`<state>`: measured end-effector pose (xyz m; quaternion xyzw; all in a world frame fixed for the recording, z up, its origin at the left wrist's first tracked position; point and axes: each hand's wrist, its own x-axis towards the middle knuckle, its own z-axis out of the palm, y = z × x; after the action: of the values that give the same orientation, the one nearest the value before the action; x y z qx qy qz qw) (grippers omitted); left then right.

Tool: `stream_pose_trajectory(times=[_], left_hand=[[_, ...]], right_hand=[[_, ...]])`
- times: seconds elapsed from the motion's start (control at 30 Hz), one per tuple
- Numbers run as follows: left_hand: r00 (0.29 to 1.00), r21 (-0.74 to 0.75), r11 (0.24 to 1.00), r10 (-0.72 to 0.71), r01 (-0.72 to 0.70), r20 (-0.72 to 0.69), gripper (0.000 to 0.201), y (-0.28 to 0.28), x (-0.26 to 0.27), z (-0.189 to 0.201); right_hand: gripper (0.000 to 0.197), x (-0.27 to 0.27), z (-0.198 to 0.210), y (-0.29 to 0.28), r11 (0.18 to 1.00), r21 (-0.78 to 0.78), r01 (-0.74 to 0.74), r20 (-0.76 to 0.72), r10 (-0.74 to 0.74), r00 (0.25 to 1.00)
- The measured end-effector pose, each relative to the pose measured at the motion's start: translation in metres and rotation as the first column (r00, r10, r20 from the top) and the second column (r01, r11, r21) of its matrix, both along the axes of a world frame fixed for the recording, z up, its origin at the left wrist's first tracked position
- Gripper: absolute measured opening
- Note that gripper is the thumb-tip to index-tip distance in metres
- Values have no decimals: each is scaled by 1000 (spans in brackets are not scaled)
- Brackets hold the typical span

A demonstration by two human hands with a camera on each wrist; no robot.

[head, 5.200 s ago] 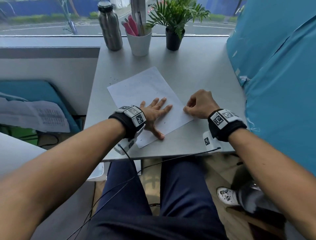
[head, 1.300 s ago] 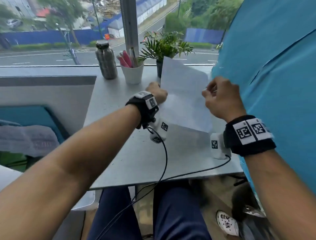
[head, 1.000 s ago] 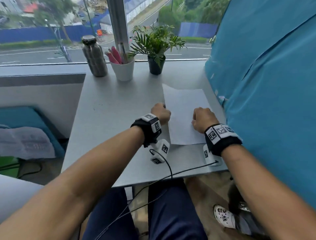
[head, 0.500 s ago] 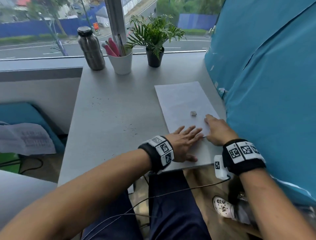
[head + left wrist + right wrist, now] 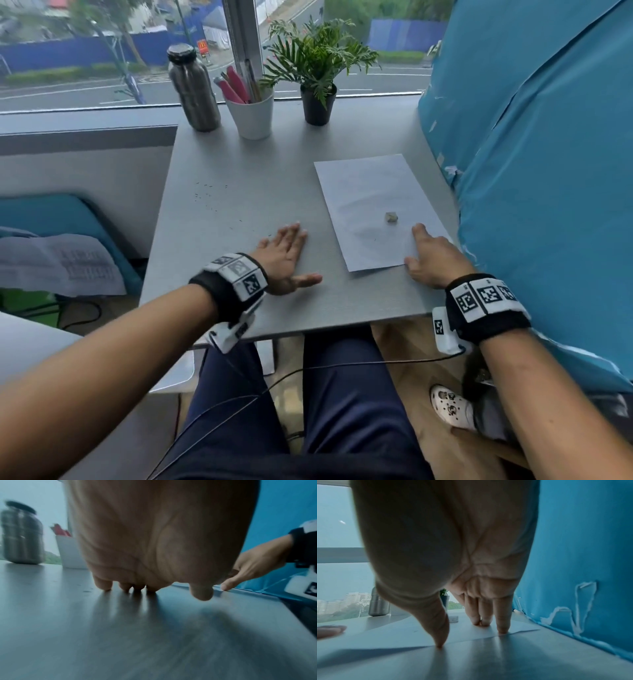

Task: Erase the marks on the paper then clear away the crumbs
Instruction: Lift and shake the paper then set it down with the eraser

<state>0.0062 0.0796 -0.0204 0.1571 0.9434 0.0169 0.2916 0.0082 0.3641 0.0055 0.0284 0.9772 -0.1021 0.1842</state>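
A white sheet of paper (image 5: 373, 209) lies on the right half of the grey table (image 5: 239, 192). A small grey eraser (image 5: 391, 217) sits on the sheet near its near edge. My right hand (image 5: 430, 255) rests with straight fingers on the paper's near right corner, fingertips (image 5: 502, 629) pressing the sheet. My left hand (image 5: 286, 255) lies flat and open on the bare table left of the paper, fingertips (image 5: 102, 586) touching the tabletop. Dark eraser crumbs (image 5: 210, 197) are scattered on the table's left part.
At the back edge stand a steel bottle (image 5: 193, 92), a white cup (image 5: 251, 114) with pens, and a potted plant (image 5: 317, 78). A blue plastic sheet (image 5: 534, 171) rises along the table's right side. A window lies behind.
The paper was lifted, then laid down on the right side with the eraser on it. In the last half second my left hand slid left off the paper onto the bare table.
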Motion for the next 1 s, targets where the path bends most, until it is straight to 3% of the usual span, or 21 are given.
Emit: stream_pose_trajectory(times=[0.1,0.13,0.17,0.23,0.3,0.33,0.47,0.57,0.63,0.67,0.73,0.83,0.9,1.0], left_hand=[[984,-199,966,148,-166,-101,110,-3,-3,8],[978,-197,966,136,-167,-159,110,8,-4,12],[975,-144,984,72,-104,-208,107,23,-5,14],[960,10,987,-151,158,-235,98,65,-7,16],[927,93,929,-341,357,-155,90,110,-2,12],[921,108,917,-371,384,-117,89,126,0,9],[955,128,949,-278,290,-100,91,123,-11,-3],[991,-22,999,-29,27,-131,103,79,-28,-4],[973,-146,974,147,-174,-179,112,59,-34,0],[968,-148,972,154,-185,-199,113,57,-34,2],[973,-54,998,-23,11,-230,108,71,-30,4],[920,95,921,-363,379,-151,94,101,-12,0],[916,125,908,-392,400,-82,87,103,-12,-9],[974,146,964,-208,220,-95,86,76,-39,-14]], right_hand=[[61,1,1,-3,1000,1,13,-17,-13,1000],[64,0,1,-4,1000,9,20,-17,-19,1000],[67,0,1,-5,1000,21,23,-18,-23,1000],[66,-1,2,-8,999,44,29,-29,-27,999],[59,-2,4,-8,998,60,28,-45,-25,999],[58,-3,6,-7,997,68,30,-52,-26,998],[58,-7,6,-4,996,84,30,-38,-27,999],[59,-11,4,-5,995,96,30,-27,-27,999],[57,-13,4,-6,994,106,27,-34,-23,999],[56,-14,3,-7,993,112,26,-38,-21,999],[56,-16,3,-8,993,115,33,-41,-28,999],[58,-17,2,-7,993,114,37,-48,-32,998],[59,-17,2,-5,993,108,44,-44,-39,998],[57,-16,1,-4,994,104,41,-44,-36,998]])
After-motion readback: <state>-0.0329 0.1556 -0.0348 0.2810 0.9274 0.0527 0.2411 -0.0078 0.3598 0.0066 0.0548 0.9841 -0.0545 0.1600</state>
